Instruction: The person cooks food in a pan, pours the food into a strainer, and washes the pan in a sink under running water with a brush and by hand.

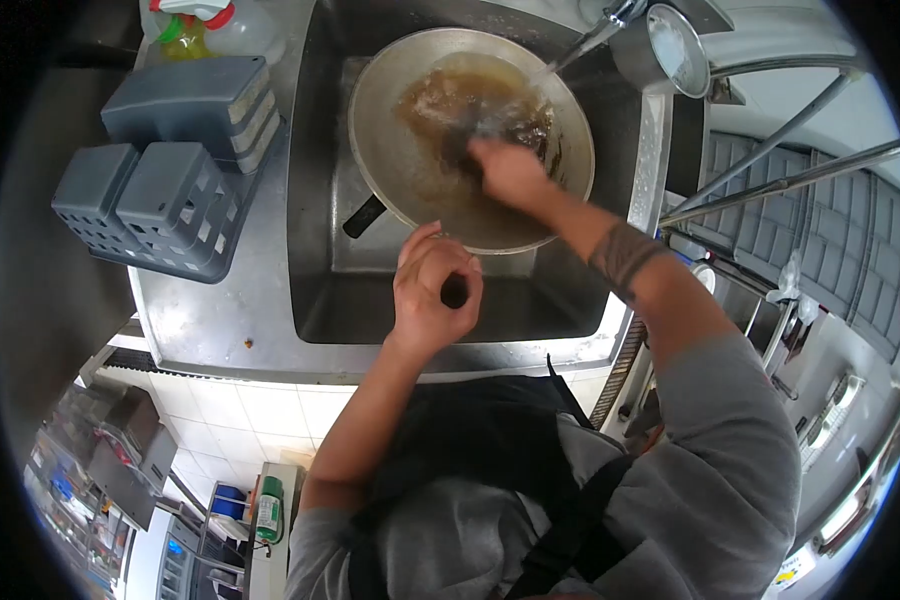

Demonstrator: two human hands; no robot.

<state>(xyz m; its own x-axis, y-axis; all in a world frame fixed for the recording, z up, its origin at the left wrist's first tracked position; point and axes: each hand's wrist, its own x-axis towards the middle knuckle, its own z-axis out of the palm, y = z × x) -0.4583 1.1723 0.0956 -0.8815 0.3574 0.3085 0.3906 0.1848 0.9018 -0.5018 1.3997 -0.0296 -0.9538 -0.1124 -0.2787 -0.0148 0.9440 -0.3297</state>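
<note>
A wide metal wok (388, 165) rests tilted in the steel sink, with brown, churning water inside. My left hand (432, 290) is wrapped round the wok's handle (455, 291), whose dark round end faces me. My right hand (515, 175) is closed and reaches into the wok, against a dark scrubber (460, 150) that is smeared by motion. Water runs from the tap (595, 42) into the far right side of the wok. A black handle (364, 216) sticks out from under the wok's left rim; what it belongs to is hidden.
The sink (315, 290) surrounds the wok closely. Grey plastic holders (175, 195) stand on the left counter, with bottles (235, 30) behind them. At the back right is a metal pot (675, 50). Metal rails (790, 185) run along the right side.
</note>
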